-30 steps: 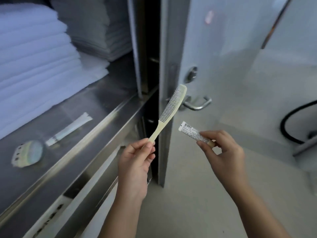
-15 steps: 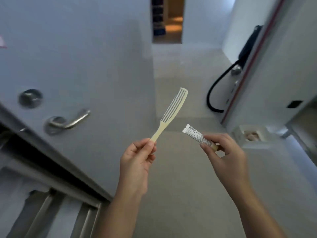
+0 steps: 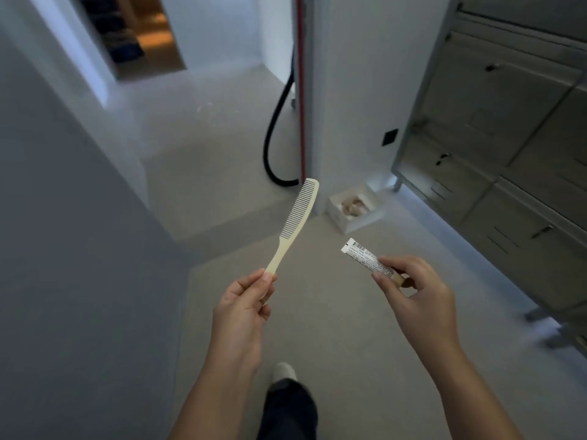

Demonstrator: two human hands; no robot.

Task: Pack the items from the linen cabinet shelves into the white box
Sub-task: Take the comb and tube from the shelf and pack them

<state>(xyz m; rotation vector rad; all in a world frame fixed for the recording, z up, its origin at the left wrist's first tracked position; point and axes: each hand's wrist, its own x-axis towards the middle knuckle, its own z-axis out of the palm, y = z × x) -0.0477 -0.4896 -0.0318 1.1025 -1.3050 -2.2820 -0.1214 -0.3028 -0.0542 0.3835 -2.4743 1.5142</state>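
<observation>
My left hand [image 3: 243, 308] pinches the comb [image 3: 297, 222] by its handle, my right hand [image 3: 413, 300] pinches the small tube [image 3: 365, 258]; both held forward, ready for the white box [image 3: 365, 222] ahead.

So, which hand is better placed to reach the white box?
Probably right: the right hand, pinching the tube, lines up with the white box; the left hand, holding the comb, is further left.

White box [image 3: 365, 222] contents blurred (pale lumps); tube [image 3: 362, 257] print unreadable, cap partly behind fingers [image 3: 380, 278].
</observation>
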